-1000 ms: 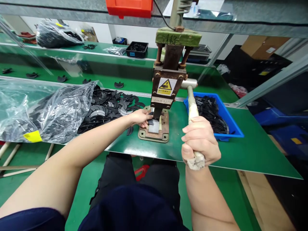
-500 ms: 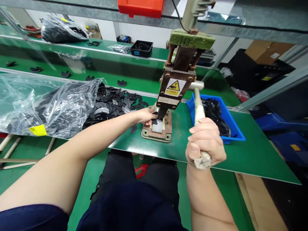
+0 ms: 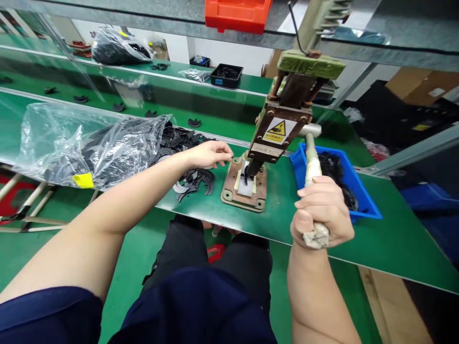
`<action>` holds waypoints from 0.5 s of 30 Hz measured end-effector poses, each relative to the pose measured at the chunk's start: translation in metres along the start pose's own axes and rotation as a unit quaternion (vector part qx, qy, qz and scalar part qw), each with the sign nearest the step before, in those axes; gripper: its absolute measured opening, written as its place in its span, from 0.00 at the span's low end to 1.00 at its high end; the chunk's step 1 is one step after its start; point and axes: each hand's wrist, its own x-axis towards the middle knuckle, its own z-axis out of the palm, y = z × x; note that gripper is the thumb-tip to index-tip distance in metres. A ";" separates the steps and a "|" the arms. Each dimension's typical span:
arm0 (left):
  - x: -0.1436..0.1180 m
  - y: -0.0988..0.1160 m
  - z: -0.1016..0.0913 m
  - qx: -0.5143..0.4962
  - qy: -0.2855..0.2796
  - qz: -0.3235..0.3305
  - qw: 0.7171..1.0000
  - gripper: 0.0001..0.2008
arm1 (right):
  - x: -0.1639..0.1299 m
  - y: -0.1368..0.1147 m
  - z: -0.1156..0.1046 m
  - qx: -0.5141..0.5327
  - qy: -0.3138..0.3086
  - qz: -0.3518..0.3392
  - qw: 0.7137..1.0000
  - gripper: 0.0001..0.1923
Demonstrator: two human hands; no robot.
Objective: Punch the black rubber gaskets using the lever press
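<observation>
Only the head view here, so everything comes from it. The right hand is clenched tight around the cloth-wrapped lever handle of the small bench press, fingers curled fully closed with the thumb on the near side. The left hand hovers just left of the press base plate, over the pile of black crescent parts. Its fingers are loosely extended and close together, tips pinched toward the thumb; it might have a thin black piece between them, but it's too small to tell. Under the ram, a pale strip sits on the base plate with something dark on it.

The parts spill out of a crinkled clear plastic bag on the left. A blue bin of more black pieces sits right of the press. All of it rests on a green bench mat. Farther back there's a second green shelf with a black tray and another bag, and an orange bin overhead.
</observation>
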 end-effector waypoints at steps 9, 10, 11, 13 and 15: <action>-0.010 -0.058 -0.018 0.541 -0.111 0.062 0.832 0.25 | 0.002 0.000 0.000 0.007 -0.003 -0.012 1.000 0.18; -0.007 -0.058 -0.015 0.555 -0.127 0.061 0.820 0.26 | 0.001 0.001 0.000 0.008 -0.004 -0.013 1.000 0.18; -0.003 -0.057 -0.013 0.567 -0.142 0.061 0.809 0.27 | 0.001 0.001 -0.001 0.009 -0.007 -0.013 1.000 0.17; 0.005 -0.054 -0.011 0.584 -0.163 0.060 0.793 0.28 | 0.001 0.000 -0.002 0.011 -0.013 -0.009 1.000 0.17; 0.014 -0.051 -0.011 0.587 -0.177 0.053 0.788 0.28 | 0.001 0.000 -0.002 0.010 -0.013 -0.002 1.000 0.16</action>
